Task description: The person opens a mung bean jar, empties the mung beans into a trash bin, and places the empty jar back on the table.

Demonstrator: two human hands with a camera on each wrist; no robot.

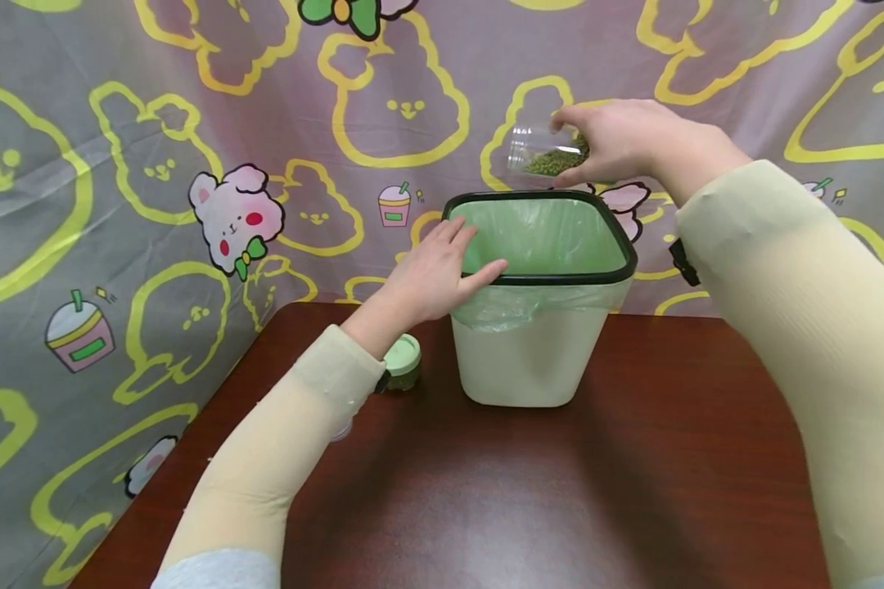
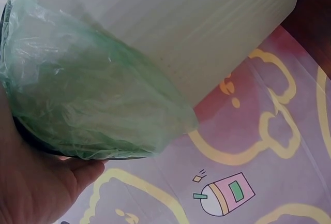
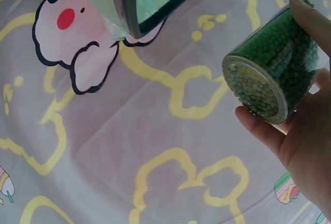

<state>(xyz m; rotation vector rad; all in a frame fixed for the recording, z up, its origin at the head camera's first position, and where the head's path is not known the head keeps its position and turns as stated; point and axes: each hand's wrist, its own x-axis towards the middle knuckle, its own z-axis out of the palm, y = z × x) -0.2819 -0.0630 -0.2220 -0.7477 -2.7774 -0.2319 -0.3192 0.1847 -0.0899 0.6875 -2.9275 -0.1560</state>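
Observation:
A clear jar (image 1: 547, 155) partly filled with small green beans lies sideways in my right hand (image 1: 626, 143), above the back right of a bin's rim. Its mouth end points left in the head view. In the right wrist view, the jar's base (image 3: 256, 87) shows beans packed against it, with thumb and fingers around its side. The white bin (image 1: 526, 360) stands upright with a black rim and a green plastic liner (image 2: 88, 89) folded over it. My left hand (image 1: 430, 274) rests on the rim's near left corner, fingers extended and thumb along the front edge.
A small jar with a pale green lid (image 1: 403, 356) stands left of the bin, partly behind my left forearm. A clear rounded item (image 1: 341, 430) peeks out beside that sleeve. Printed cloth (image 1: 405, 82) hangs behind and left of the brown table (image 1: 471, 507).

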